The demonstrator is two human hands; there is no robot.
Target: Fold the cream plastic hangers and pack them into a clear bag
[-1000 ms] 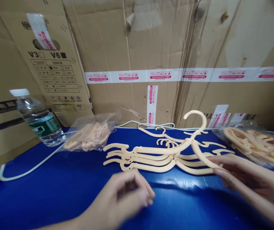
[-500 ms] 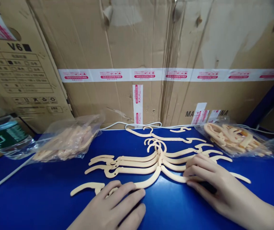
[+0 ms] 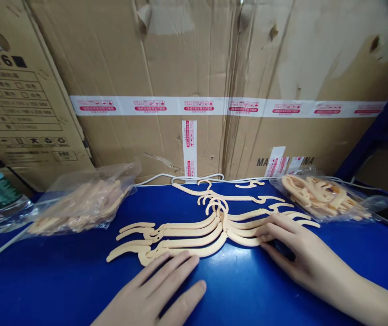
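Several beige folding clothes hangers lie nested on the blue table, their hooks overlapping in the middle. The nearest hanger (image 3: 210,248) has its curved left arm just beyond my left hand (image 3: 156,290). This hand is open, palm down, with its fingers apart and fingertips at the hanger's near edge. My right hand (image 3: 292,244) has its thumb and fingers closed on the same hanger's right arm, hiding part of it. Farther back lie another hanger (image 3: 238,198) and a small beige hanger piece (image 3: 250,184).
Clear plastic bags of beige hanger parts lie at the left (image 3: 88,203) and right (image 3: 323,194). A green-labelled water bottle (image 3: 0,199) stands far left. A white cable (image 3: 162,178) runs along the back, before large cardboard boxes (image 3: 139,140).
The nearest hanger has moved away from me, up against the nested others, with both hands following it. My left fingers have straightened. The whole view has shifted slightly.
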